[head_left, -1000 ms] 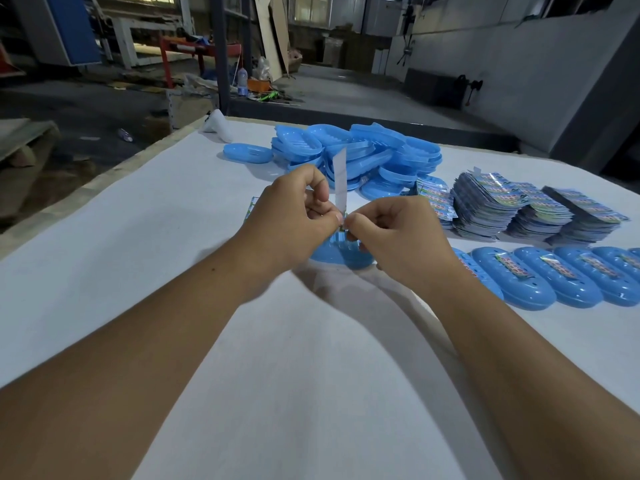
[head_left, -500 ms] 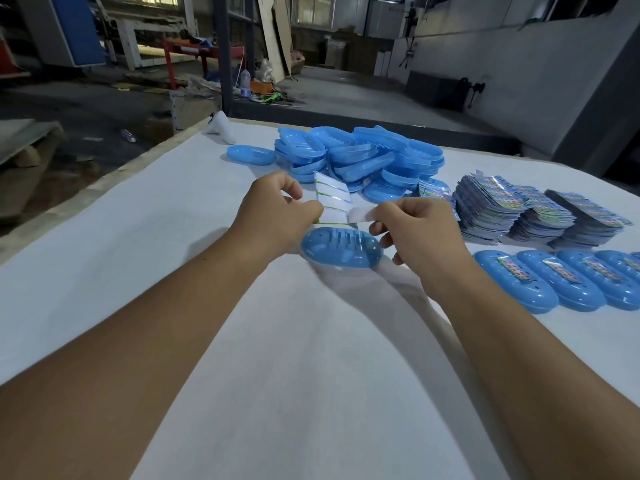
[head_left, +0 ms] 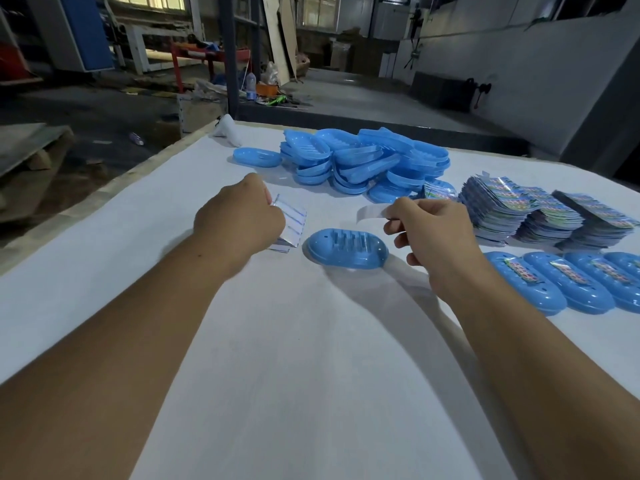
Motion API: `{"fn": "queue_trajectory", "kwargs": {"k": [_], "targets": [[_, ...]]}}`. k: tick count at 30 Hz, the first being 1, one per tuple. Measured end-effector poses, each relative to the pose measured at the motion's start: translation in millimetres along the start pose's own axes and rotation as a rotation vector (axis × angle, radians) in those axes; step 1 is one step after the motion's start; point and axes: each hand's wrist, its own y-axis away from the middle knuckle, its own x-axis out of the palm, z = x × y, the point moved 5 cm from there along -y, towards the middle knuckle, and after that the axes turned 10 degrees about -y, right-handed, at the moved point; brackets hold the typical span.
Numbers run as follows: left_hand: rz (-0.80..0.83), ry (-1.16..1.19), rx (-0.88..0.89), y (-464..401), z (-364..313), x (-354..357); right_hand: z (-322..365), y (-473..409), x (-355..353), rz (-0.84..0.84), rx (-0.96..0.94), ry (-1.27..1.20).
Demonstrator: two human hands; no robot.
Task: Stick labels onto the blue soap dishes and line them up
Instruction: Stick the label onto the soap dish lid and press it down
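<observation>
Head view, soap dish [head_left: 345,248] lengthwise left-right

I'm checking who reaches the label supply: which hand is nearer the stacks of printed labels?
Right. The right hand holds a white strip just left of the stacks of printed labels; the left hand is far across, beyond the lone blue oval soap dish.

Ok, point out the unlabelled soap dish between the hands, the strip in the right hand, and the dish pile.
soap dish [head_left: 346,247], head view, ribbed top.
strip [head_left: 372,213], head view, free end.
dish pile [head_left: 363,161], head view, middle.
</observation>
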Motion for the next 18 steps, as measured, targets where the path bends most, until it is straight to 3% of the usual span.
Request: {"fn": "queue_trajectory", "kwargs": {"k": [5, 9, 12, 15, 18], "targets": [[0.052, -0.268, 0.023, -1, 6, -1, 0, 0, 2, 0.018, -0.005, 0.002], [-0.031, -0.354, 0.040, 1, 2, -3, -1, 0, 3, 0.035, -0.038, 0.013], [-0.123, -0.068, 0.079, 5, -8, -6, 0, -1, 5, 0.032, -0.099, 0.083], [0.014, 0.455, 0.189, 15, -29, 0, 2, 2, 10, 0.042, -0.202, 0.187], [0.137, 0.657, 0.287, 29, -48, 7, 6, 8, 15, 0.070, -0.321, 0.286]]}}
